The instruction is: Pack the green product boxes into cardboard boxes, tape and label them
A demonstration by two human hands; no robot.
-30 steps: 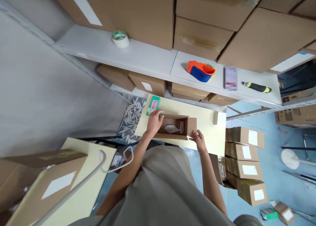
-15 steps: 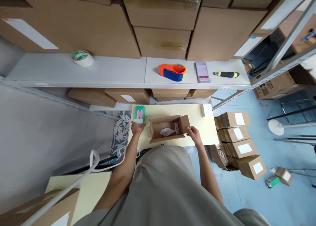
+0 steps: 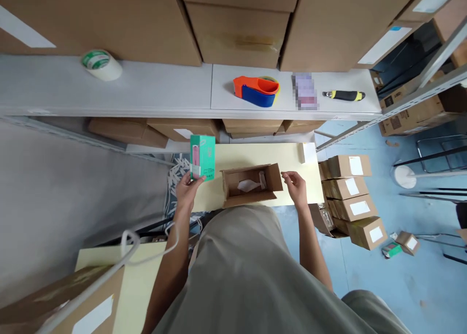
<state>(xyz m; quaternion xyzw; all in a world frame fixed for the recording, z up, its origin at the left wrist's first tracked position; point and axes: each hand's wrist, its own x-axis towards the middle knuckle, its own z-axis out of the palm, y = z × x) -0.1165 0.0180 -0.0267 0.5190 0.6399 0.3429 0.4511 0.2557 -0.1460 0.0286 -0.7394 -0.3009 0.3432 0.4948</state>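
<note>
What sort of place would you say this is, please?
Probably a packing or storage room: large cardboard boxes stand on the shelf, an orange-and-blue tape dispenser lies there too, and an open cardboard box sits on the table.

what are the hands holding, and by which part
The left hand holds the green box by its lower end. The right hand is at the right-hand flap of the open carton; whether it grips it cannot be told.

Blue floor down on the right, smooth gray wall on the left. Long gray shelf up in front, pale yellow table standing just below.
</note>
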